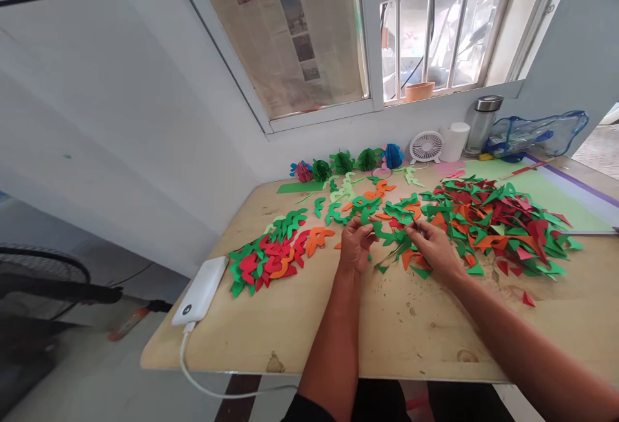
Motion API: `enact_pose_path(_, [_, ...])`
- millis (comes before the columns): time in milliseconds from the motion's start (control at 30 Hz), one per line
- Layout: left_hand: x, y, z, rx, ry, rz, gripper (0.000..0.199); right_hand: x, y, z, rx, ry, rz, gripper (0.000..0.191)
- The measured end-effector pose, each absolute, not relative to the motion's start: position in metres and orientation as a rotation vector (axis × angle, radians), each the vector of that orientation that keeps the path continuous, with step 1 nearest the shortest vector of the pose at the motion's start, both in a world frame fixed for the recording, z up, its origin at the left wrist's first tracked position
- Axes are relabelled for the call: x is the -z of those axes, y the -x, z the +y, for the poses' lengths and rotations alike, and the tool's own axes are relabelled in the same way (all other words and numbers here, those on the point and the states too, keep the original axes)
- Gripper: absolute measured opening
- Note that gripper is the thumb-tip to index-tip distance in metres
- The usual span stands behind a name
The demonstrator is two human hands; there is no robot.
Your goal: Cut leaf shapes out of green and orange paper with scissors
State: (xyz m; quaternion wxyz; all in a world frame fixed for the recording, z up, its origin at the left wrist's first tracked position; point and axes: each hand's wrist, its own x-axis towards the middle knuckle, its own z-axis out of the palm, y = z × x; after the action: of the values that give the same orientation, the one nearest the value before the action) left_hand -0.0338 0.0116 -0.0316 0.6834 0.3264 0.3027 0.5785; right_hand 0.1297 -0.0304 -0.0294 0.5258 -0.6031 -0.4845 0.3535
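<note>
Near the middle of the wooden table (300,332), my left hand (356,246) pinches a green paper piece (383,232). My right hand (432,247) is closed just to the right, its fingertips on a small dark thing too tiny to make out, close to green and orange paper. A large heap of green, red and orange scraps (498,222) lies right of my right hand. Left of my left hand sits a smaller pile of curved red, green and orange cutouts (271,254). More green cutouts (360,206) lie just beyond my hands.
A white power bank (200,293) with a cable lies at the left edge. Along the wall stand folded paper balls (343,162), a small fan (426,147), a white cylinder (455,142), a glass bottle (483,127) and a clear pouch (536,135). Pale green sheets (556,196) lie right.
</note>
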Motion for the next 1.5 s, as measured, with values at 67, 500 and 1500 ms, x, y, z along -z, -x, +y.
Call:
enact_pose_path(67, [0.032,0.032,0.012,-1.307,-0.717,0.696,0.03,0.027,-0.127,-0.033,-0.916,1.425,-1.15,0.031])
enact_pose_path(500, [0.041,0.028,0.014,-1.294,-0.72,0.692,0.037,0.011,-0.122,-0.038,-1.102,1.324,-1.115,0.043])
enact_pose_path(1500, [0.023,0.013,0.002,-1.268,-0.77,0.828,0.021,0.013,-0.114,-0.025,-1.22,1.213,-1.068,0.038])
